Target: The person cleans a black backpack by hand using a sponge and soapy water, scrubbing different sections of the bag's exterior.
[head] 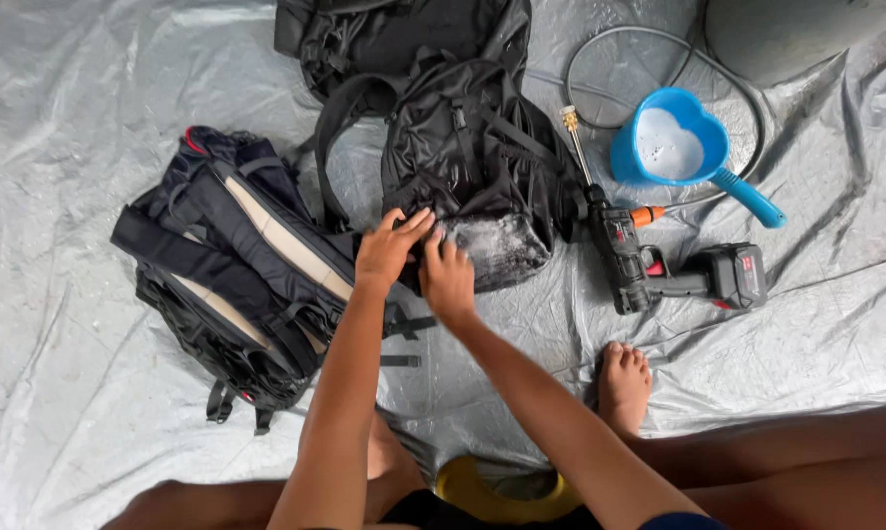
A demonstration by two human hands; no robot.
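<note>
A black backpack [477, 162] lies in the middle of a grey plastic sheet [70, 118], its near end covered in white soap foam [497, 245]. My left hand [389, 247] rests on the near left corner of that backpack with fingers pressed on the fabric. My right hand [448, 277] lies just beside it, fingers bent onto the soapy fabric. Whether either hand holds something small is hidden.
A dark blue and black backpack [232, 270] lies to the left. Another black bag [384, 34] lies behind. A cordless spray gun [649, 265] with hose lies to the right, beside a blue dipper [674, 147] of soapy water. My bare foot [623, 385] rests on the sheet.
</note>
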